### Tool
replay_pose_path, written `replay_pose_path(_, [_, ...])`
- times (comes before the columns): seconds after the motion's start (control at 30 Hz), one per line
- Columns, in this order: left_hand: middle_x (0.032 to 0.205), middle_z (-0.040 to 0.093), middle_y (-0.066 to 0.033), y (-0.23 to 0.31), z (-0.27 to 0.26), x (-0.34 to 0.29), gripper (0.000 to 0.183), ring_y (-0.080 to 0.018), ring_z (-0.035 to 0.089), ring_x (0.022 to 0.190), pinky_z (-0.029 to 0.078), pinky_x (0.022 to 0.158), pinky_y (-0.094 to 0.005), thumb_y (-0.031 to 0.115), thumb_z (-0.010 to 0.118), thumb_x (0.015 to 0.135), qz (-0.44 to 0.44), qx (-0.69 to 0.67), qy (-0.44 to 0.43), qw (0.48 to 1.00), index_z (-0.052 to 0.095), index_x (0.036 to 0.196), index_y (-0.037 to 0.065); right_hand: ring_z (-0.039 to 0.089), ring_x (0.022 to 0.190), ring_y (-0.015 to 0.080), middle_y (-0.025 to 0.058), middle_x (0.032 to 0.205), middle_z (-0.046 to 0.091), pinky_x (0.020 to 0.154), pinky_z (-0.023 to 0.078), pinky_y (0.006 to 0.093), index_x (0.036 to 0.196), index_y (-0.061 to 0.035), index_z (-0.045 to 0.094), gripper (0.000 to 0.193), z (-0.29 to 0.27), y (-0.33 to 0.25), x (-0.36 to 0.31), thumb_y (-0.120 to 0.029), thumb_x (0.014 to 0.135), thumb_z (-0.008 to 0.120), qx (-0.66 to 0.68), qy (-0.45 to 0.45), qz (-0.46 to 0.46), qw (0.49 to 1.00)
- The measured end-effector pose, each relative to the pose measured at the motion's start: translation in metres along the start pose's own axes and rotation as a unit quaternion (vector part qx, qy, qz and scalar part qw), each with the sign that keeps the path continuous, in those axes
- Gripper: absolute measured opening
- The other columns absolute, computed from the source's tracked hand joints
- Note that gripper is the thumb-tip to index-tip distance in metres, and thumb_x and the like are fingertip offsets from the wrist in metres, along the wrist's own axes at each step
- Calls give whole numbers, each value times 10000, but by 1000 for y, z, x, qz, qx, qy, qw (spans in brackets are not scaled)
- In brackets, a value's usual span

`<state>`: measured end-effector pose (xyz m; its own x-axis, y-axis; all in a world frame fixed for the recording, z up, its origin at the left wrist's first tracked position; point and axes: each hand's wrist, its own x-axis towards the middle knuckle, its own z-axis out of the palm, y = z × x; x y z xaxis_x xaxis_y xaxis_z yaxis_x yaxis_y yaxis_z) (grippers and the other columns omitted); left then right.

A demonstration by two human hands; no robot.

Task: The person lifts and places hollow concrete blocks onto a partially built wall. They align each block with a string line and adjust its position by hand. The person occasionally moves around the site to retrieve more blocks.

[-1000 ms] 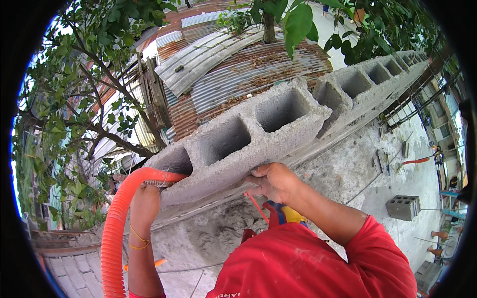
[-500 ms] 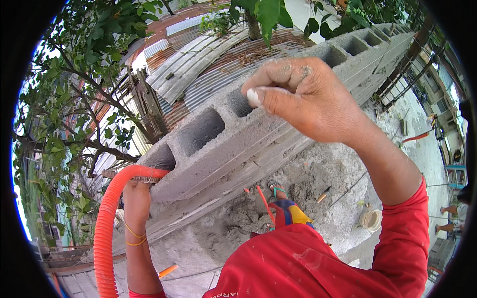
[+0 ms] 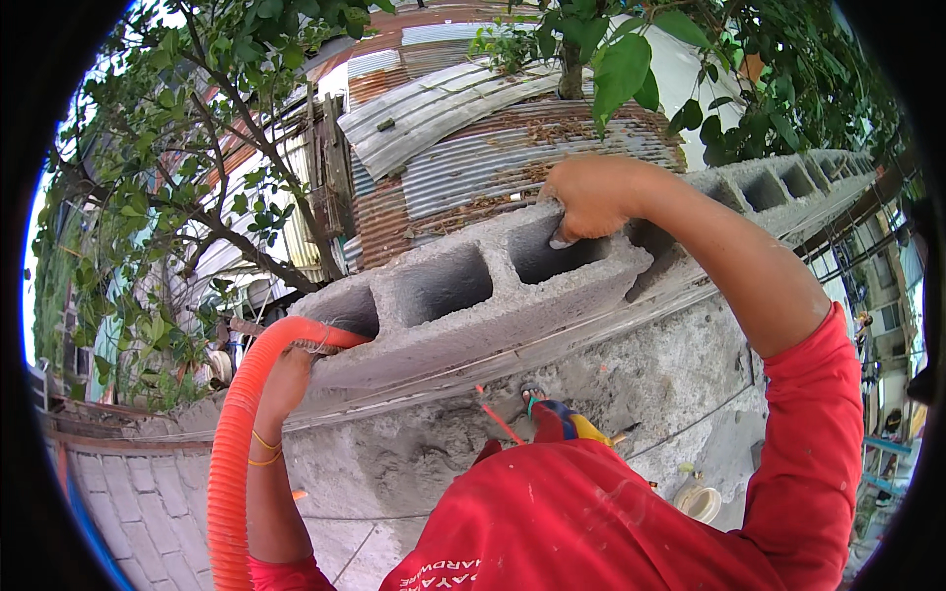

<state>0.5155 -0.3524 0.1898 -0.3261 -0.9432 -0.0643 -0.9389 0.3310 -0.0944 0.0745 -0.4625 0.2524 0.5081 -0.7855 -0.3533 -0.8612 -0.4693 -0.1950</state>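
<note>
A grey concrete hollow block [image 3: 434,330] sits on top of the wall, its openings facing up and its right end out of line with the neighbouring block. My right hand [image 3: 603,197] is closed on its far right edge, thumb inside the right opening. At the left end, my left hand [image 3: 286,379] grips the block from below, its fingers mostly hidden by the hose and block. An orange corrugated hose [image 3: 232,443] curves past this hand, its upper end at the left opening. Beside it, a brown stick-like piece [image 3: 243,326] and thin string show partly.
More hollow blocks [image 3: 764,187] run along the wall to the right. Beyond lie rusty corrugated sheets [image 3: 463,167] and a leafy tree [image 3: 246,128]. Below are wet mortar [image 3: 424,453], my sandalled foot [image 3: 532,396] and a whitish bucket [image 3: 698,503]. A small white bit [image 3: 514,197] shows past the block.
My right hand has gone from a raised pinch around something white to gripping the block's right end. The block's right end now stands out from the row. My view has shifted.
</note>
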Motion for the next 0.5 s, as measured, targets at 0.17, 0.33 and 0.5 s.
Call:
replay_pose_path(0.17, [1089,700,-202,16,-69,-20,304,-265,668,1045,505,932,-387,154,516,1009,-230,-261,63,936,644,1193,-51,686,908,404,225,930,722,814,535,474,1029,-35,728,327,2,5,1,-251,785,759,21,-11,-1,1000])
replay_pose_path(0.33, [1227,652,-260,101,-145,-78,493,-352,618,1198,455,1069,-451,317,544,1010,92,-202,420,880,595,1276,-95,683,911,408,228,929,720,817,533,473,1020,-24,725,333,2,5,0,-256,785,763,10,-2,3,1000])
replay_pose_path(0.5, [1189,652,-255,155,-167,-52,476,-351,622,1158,462,1036,-448,316,554,999,316,-71,412,852,602,1245,-89,686,913,407,229,932,721,820,535,474,1038,-28,728,346,1,5,0,-259,783,762,13,-8,8,1000])
